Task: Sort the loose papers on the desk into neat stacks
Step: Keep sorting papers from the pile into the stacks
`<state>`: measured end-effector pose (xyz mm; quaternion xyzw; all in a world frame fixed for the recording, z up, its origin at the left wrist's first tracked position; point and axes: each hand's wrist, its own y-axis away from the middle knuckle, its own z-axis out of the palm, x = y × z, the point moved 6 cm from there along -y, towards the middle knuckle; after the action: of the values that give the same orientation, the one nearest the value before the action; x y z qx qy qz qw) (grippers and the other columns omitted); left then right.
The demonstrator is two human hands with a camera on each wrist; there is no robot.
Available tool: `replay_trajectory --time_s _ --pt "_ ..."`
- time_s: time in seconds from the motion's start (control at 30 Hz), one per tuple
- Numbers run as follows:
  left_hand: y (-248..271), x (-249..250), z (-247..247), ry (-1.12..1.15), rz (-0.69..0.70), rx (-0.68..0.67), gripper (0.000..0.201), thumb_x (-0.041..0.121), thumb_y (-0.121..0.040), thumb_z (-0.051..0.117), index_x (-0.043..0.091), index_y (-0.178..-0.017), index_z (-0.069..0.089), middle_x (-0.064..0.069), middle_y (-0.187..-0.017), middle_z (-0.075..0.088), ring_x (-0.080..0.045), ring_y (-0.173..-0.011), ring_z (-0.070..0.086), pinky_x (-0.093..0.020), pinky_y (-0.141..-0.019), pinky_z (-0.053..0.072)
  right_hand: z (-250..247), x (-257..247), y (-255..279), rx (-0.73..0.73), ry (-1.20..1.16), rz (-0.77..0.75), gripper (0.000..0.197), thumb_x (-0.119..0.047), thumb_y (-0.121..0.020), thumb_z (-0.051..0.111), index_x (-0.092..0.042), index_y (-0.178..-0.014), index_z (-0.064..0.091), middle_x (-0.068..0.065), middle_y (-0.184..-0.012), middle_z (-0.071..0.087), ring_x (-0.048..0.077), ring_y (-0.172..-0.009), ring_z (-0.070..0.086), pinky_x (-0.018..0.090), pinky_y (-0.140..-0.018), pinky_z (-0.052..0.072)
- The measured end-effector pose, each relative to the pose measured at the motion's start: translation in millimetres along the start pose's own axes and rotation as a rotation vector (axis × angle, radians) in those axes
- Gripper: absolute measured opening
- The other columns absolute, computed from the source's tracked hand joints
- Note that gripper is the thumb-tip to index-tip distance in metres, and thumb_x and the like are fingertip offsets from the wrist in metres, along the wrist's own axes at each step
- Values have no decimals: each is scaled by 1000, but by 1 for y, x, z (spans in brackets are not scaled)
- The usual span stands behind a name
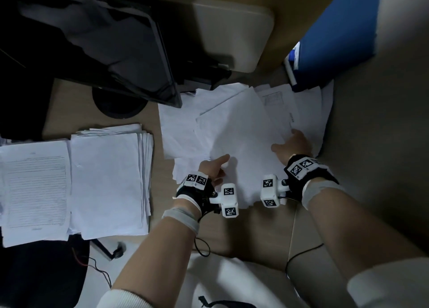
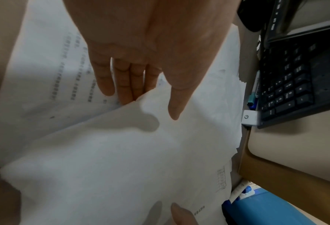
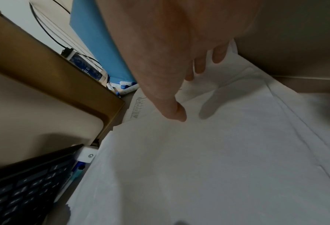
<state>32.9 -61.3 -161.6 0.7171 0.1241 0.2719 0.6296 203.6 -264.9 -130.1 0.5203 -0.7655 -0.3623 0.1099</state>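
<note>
- Step in hand: a top sheet (image 1: 241, 143) is being taken off the loose pile (image 1: 301, 108) of papers at the right of the desk (image 1: 255, 233); this is judged to be a pick-up for sorting.
- Left hand (image 1: 214, 168): the near left edge of the top sheet is pinched, thumb on top, fingers (image 2: 125, 85) slipped beneath it.
- Right hand (image 1: 293, 143): the sheet's right edge is held, thumb on top; the fingers seem tucked under, though this is only partly visible.
- Sheet position: between both hands, lifted at the left edge above printed pages, apart from the two stacks.
- Finished stacks (image 1: 109, 182): two are laid side by side at the left of the desk, near a monitor (image 1: 92, 40).
- Next move: a clean lift is called for, without dragging lower sheets, then carriage leftward and squaring on the matching stack.
- Also present: keyboard (image 2: 291, 85), blue folder (image 1: 336, 36).
</note>
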Motion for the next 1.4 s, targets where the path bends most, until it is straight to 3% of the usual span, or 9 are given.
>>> replay_trajectory --time_s 0.17,0.33,0.47,0.6,0.73,0.87,1.07,1.3,1.4 --pt "0 9 0 67 50 57 32 27 -76 84 4 -74 62 -8 -57 55 -24 -61 53 -37 -69 48 3 0 -7 21 180 0 92 -41 -70 75 -15 -148 32 11 -149 41 36 -137 36 50 -113 31" --pt "5 13 -2 10 77 5 23 24 -81 80 10 -80 61 -3 -55 50 -16 -47 44 -31 -57 39 12 2 -1 -101 162 85 93 -47 -67 75 -19 -142 27 15 -145 40 39 -133 38 53 -111 31" --pt "4 9 -4 -34 127 -43 18 23 -87 75 10 -94 66 -13 -95 69 -27 -81 64 -42 -85 53 26 13 21 -261 202 119 78 -57 -74 69 -10 -133 48 15 -117 54 38 -113 52 42 -98 45" --pt "5 11 -20 -225 225 91 47 31 -79 77 0 -113 65 -20 -112 71 -36 -103 68 -51 -94 55 47 26 55 -313 242 169 86 -71 -75 63 -13 -137 51 20 -141 44 38 -130 42 43 -104 41" --pt "15 18 -33 -363 315 133 40 18 -87 70 -3 -121 62 -17 -117 68 -34 -106 65 -46 -96 53 58 28 64 -231 -69 225 93 -68 -64 75 -4 -129 55 18 -129 59 35 -111 60 39 -88 52" --pt "16 20 -66 -404 352 205 35 10 -89 62 -2 -122 62 -19 -118 68 -36 -108 64 -40 -93 52 53 20 61 -26 -205 180 107 -56 -65 80 -10 -149 31 16 -154 30 35 -142 31 50 -113 34" --pt "6 20 -101 -347 352 217 38 12 -93 60 -3 -128 58 -19 -123 65 -32 -106 63 -32 -87 48 82 12 66 -220 -254 189 81 -41 -84 70 -13 -150 31 14 -151 36 33 -129 46 33 -85 38" --pt "3 5 -69 -344 291 34 61 27 -81 78 1 -131 53 -16 -125 65 -34 -110 64 -48 -98 52 105 6 85 -319 -381 129 84 -44 -67 75 -7 -137 48 7 -133 59 28 -116 58 35 -99 46" --pt "5 8 -61 -451 338 30 49 18 -88 70 -2 -130 54 -16 -126 64 -33 -112 63 -44 -97 52 103 12 84 -300 -366 121 52 -30 -78 77 -3 -119 62 8 -116 68 26 -100 64 36 -91 51"
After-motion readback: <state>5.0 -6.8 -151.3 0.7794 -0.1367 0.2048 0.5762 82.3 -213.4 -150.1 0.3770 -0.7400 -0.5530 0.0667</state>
